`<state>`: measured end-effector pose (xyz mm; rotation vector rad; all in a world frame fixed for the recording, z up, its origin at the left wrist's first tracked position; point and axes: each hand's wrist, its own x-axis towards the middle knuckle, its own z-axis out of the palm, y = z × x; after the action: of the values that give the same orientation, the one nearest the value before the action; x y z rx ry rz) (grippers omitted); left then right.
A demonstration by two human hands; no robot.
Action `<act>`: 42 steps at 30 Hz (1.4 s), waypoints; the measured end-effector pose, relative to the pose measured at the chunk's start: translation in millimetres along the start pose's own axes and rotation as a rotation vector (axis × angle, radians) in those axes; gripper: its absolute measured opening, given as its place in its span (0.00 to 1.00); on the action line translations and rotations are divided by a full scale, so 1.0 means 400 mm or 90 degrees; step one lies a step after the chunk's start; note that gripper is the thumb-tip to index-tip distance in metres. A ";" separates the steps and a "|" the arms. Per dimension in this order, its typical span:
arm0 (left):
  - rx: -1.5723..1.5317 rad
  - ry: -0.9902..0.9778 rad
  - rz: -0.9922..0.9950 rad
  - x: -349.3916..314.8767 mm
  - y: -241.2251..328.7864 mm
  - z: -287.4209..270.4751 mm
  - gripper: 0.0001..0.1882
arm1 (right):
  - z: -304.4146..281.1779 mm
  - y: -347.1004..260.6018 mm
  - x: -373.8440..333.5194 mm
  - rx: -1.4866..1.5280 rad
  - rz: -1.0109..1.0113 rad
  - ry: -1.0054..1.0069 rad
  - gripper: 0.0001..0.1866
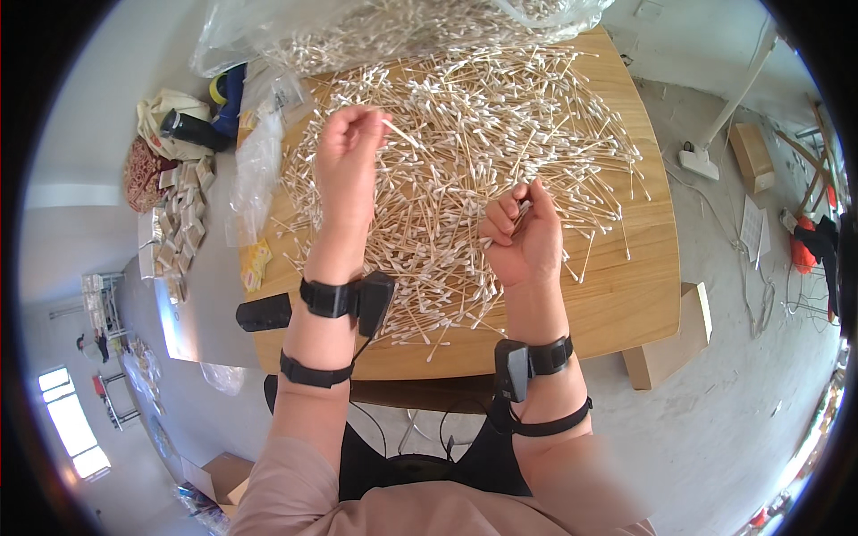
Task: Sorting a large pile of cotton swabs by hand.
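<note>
A wide heap of cotton swabs (pixel 447 205) with pale sticks and white tips covers much of the wooden table (pixel 626 277). Over the heap's left part, my left hand (pixel 350 156) is closed in a pinch. One cotton swab (pixel 401 134) sticks out from between its thumb and forefinger, slanting down to the right. My right hand (pixel 525 234) is curled shut above the heap's right side, palm turned partly up. Its bent fingers hide what they hold, if anything. Black straps with small dark devices circle both forearms.
A large clear plastic bag (pixel 393 40) full of swabs lies at the far edge. To the left are crumpled clear plastic (pixel 257 165), many small packs (pixel 183 219), a black bottle (pixel 192 129) and a black case (pixel 264 313). Cardboard boxes (pixel 670 344) stand on the floor.
</note>
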<state>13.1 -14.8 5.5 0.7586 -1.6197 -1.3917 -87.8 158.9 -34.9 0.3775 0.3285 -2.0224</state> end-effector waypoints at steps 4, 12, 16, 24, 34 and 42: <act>-0.224 -0.045 -0.168 -0.056 0.057 -0.023 0.04 | -0.011 0.009 0.002 -0.009 0.047 -0.040 0.18; 0.241 -0.275 -0.060 -0.077 0.096 0.075 0.07 | 0.023 0.038 -0.015 -0.223 0.135 -0.037 0.20; 0.495 -0.363 0.190 0.003 -0.001 0.100 0.11 | 0.001 0.022 -0.003 -0.136 0.127 -0.059 0.17; 0.732 -0.322 0.337 0.136 -0.148 0.132 0.22 | 0.014 0.020 -0.009 -0.120 0.098 -0.010 0.17; 1.016 -0.208 0.079 0.123 -0.118 0.010 0.23 | 0.001 -0.003 -0.004 -0.038 0.069 -0.039 0.19; 0.777 -0.324 0.338 0.031 -0.077 0.009 0.21 | -0.004 -0.004 -0.002 0.090 0.056 -0.059 0.19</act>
<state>1.7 -30.0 -22.0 0.5196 -2.8213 -0.0764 -88.8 160.8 -36.2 0.3778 0.1094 -1.9747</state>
